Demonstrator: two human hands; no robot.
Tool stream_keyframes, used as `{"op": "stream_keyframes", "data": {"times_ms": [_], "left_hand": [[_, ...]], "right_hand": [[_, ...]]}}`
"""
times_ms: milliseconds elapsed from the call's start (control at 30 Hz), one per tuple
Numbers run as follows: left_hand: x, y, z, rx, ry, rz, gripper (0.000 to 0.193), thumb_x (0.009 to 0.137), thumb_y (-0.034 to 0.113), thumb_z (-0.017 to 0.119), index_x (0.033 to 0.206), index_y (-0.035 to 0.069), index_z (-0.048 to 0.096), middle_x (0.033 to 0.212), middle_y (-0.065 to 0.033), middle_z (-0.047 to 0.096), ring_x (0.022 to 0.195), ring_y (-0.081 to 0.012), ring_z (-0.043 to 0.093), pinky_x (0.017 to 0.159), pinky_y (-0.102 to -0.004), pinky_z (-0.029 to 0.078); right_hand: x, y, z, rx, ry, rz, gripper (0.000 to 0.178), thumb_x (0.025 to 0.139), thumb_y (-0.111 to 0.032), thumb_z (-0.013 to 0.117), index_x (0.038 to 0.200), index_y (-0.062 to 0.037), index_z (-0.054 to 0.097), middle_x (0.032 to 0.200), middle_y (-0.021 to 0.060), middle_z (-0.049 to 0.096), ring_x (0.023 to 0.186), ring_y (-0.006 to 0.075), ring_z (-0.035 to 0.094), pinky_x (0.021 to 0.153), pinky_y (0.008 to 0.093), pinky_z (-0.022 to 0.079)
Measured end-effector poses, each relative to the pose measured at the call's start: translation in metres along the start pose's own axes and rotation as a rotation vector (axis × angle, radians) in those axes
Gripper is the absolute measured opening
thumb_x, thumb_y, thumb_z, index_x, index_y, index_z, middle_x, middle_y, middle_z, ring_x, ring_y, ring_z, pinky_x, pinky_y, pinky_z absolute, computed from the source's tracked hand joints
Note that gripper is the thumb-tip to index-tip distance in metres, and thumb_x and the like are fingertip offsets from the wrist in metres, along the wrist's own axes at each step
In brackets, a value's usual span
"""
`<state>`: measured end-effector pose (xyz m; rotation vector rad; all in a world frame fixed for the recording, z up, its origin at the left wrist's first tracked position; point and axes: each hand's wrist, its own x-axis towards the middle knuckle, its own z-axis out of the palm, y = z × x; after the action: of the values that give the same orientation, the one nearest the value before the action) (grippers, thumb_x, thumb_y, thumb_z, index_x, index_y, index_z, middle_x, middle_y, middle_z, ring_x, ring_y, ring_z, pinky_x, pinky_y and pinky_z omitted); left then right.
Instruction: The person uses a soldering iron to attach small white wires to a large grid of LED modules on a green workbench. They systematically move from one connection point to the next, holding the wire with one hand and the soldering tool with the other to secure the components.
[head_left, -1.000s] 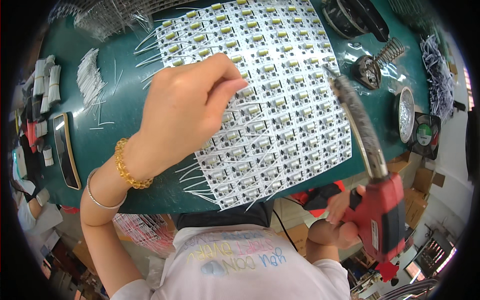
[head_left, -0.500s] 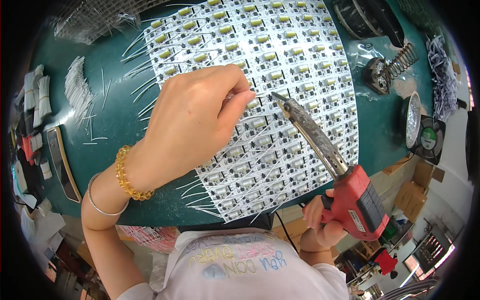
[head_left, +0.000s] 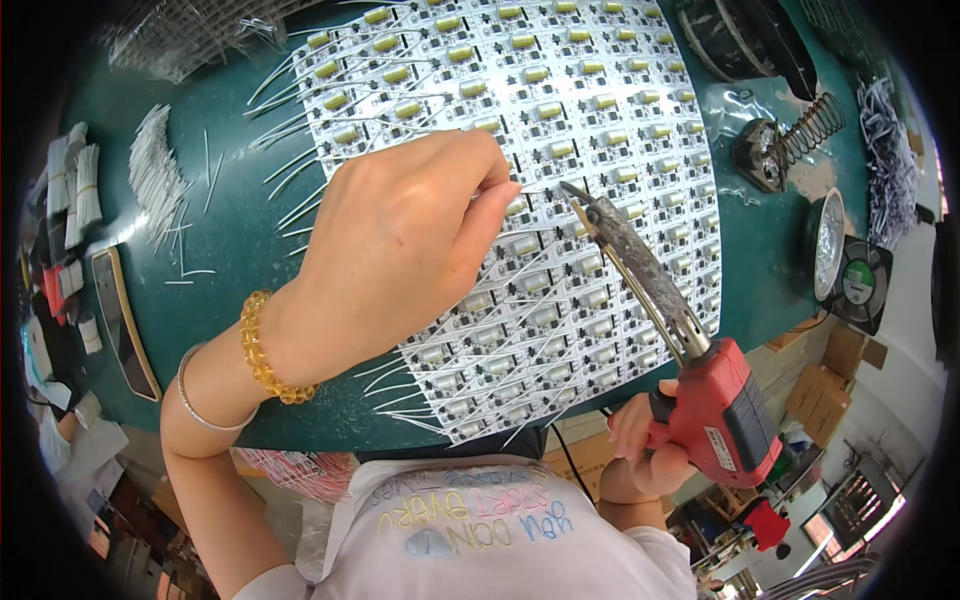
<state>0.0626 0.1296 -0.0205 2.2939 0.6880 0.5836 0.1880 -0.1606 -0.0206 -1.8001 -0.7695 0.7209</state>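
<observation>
Near the middle of the dark green surface [head_left: 235, 225], your left hand [head_left: 410, 220] is over a big white sheet of little circuit boards with yellow tube-shaped parts [head_left: 600, 130]. Your left thumb and first finger pinch a thin white wire [head_left: 540, 190] that sticks out to the right. Your right hand [head_left: 640, 440] curls around the handle of a red and black soldering iron with a long grey metal neck [head_left: 645, 265]. Its tip is just beside the wire's end; it is too small to tell if they touch.

The work looks partly done. Down the left side of the sheet, many boards have white wires, and lots of ends poke past the edge. Near the bottom, wires reach over more columns. Toward the right, many boards have no wires, so those may be left to do. Your left hand hides some boards, so you cannot tell about those. At the left, a messy heap of loose white wires [head_left: 157, 175] lies beside tied bundles of white wires [head_left: 85, 185].
</observation>
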Motion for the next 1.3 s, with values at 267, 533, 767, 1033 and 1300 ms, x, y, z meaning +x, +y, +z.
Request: {"op": "stream_keyframes", "data": {"times_ms": [267, 533, 767, 1033, 1300], "left_hand": [[-0.001, -0.001, 0.0, 0.015, 0.022, 0.017, 0.006, 0.081, 0.005, 0.07, 0.082, 0.003, 0.064, 0.064, -0.0031, 0.059, 0.045, -0.0083, 0.039, 0.043, -0.0239, 0.032], [-0.001, -0.001, 0.002, 0.035, 0.012, 0.03, 0.007, 0.082, 0.005, 0.069, 0.083, 0.003, 0.062, 0.064, -0.0037, 0.058, 0.046, -0.0095, 0.041, 0.043, -0.0241, 0.033], [0.0, -0.002, 0.001, 0.025, -0.001, 0.022, 0.007, 0.082, 0.006, 0.068, 0.082, 0.003, 0.062, 0.064, -0.0036, 0.057, 0.046, -0.0099, 0.042, 0.044, -0.0243, 0.034], [0.001, -0.001, 0.0, 0.022, -0.009, 0.028, 0.007, 0.082, 0.005, 0.068, 0.082, 0.003, 0.062, 0.063, -0.0036, 0.057, 0.046, -0.01, 0.042, 0.044, -0.0245, 0.034], [0.001, -0.002, 0.001, 0.03, 0.003, 0.04, 0.006, 0.082, 0.004, 0.068, 0.082, 0.003, 0.062, 0.064, -0.0038, 0.058, 0.046, -0.01, 0.043, 0.044, -0.0243, 0.034]], "right_hand": [[-0.002, 0.01, -0.006, 0.023, -0.053, -0.063, 0.081, 0.086, -0.061, 0.056, 0.13, 0.005, 0.04, 0.049, -0.0023, 0.044, 0.042, 0.0108, 0.043, 0.043, 0.0242, 0.035], [-0.002, 0.016, -0.004, -0.111, -0.038, -0.079, 0.083, 0.083, -0.061, 0.059, 0.129, 0.006, 0.042, 0.048, -0.003, 0.043, 0.042, 0.0104, 0.043, 0.043, 0.0244, 0.037], [-0.003, 0.018, -0.005, -0.125, -0.019, -0.07, 0.084, 0.083, -0.061, 0.059, 0.129, 0.0073, 0.041, 0.048, -0.0024, 0.043, 0.042, 0.0109, 0.043, 0.044, 0.0249, 0.038], [-0.003, 0.016, -0.006, -0.09, -0.034, -0.067, 0.083, 0.084, -0.061, 0.058, 0.129, 0.0067, 0.04, 0.049, -0.0018, 0.043, 0.041, 0.0112, 0.043, 0.044, 0.0253, 0.037], [-0.001, 0.011, 0.0, 0.02, 0.004, -0.031, 0.078, 0.085, -0.06, 0.058, 0.125, 0.0054, 0.042, 0.049, -0.0011, 0.044, 0.041, 0.0122, 0.043, 0.043, 0.0251, 0.036]]}}
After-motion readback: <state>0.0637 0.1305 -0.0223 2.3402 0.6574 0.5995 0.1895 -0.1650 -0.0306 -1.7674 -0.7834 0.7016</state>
